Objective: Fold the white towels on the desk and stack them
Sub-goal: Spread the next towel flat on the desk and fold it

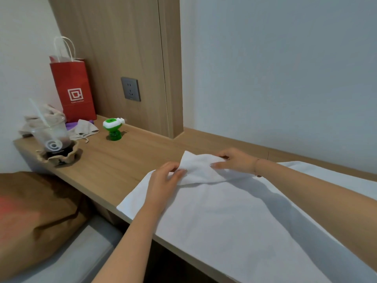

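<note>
A large white towel (234, 217) lies spread over the wooden desk (114, 166), reaching from the middle to the lower right. Its far left end is lifted and turned back over itself. My left hand (163, 182) pinches the near side of that raised end between thumb and fingers. My right hand (234, 162) pinches its far side, about a hand's width away. More white cloth (334, 176) shows at the right behind my right forearm; whether it is a separate towel is unclear.
At the desk's left end stand a plastic cup with a straw (51, 135) in a cardboard holder, a red paper bag (73, 88), beige cloths (83, 129) and a green bottle (113, 128). A wall socket (130, 88) is behind. A brown pillow (34, 215) lies lower left.
</note>
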{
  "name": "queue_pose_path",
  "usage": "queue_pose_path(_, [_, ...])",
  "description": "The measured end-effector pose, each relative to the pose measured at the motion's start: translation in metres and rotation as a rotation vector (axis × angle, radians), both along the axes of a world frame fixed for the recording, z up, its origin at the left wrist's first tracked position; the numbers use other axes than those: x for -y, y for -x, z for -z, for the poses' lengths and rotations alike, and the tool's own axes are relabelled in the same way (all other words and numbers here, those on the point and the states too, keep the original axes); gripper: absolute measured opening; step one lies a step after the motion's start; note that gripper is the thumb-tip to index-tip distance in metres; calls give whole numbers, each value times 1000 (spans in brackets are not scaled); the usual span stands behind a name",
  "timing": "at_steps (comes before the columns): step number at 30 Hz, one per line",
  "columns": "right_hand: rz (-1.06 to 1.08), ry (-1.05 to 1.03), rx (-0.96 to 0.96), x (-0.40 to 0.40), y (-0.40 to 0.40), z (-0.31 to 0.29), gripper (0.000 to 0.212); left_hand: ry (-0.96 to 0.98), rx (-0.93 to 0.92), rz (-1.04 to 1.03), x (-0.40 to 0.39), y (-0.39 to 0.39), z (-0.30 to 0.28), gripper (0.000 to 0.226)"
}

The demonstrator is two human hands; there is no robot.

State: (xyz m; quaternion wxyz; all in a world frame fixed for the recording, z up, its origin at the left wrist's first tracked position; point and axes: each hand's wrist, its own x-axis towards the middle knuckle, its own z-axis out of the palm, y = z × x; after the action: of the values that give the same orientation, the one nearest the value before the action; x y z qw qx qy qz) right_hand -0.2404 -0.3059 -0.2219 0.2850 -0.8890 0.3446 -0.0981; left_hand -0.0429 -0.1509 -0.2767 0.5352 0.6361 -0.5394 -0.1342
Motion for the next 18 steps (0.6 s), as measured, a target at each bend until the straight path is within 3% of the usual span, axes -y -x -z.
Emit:
queue_pose_path(3, [63, 6, 187, 7, -3, -6, 30, 16, 30, -28, 0, 0, 1, 7])
queue_pose_path(5, [118, 34, 272, 20, -11, -14, 23, 29, 55, -70, 3, 0, 2, 15])
queue_pose_path(9, [225, 119, 310, 63, -31, -26, 21, 135, 349, -241, 10, -3, 9, 44])
queue_pose_path(12, [262, 65, 264, 94, -49, -10, 21, 133, 487, -261, 14, -1, 15, 40])
queue_pose_path(15, [303, 74, 192, 116, -66, 22, 23, -10, 595, -199, 20, 0, 22, 37])
queue_pose_path(18, [351, 93, 134, 127, -77, 45, 23, -333, 647, -195, 26, -4, 32, 54])
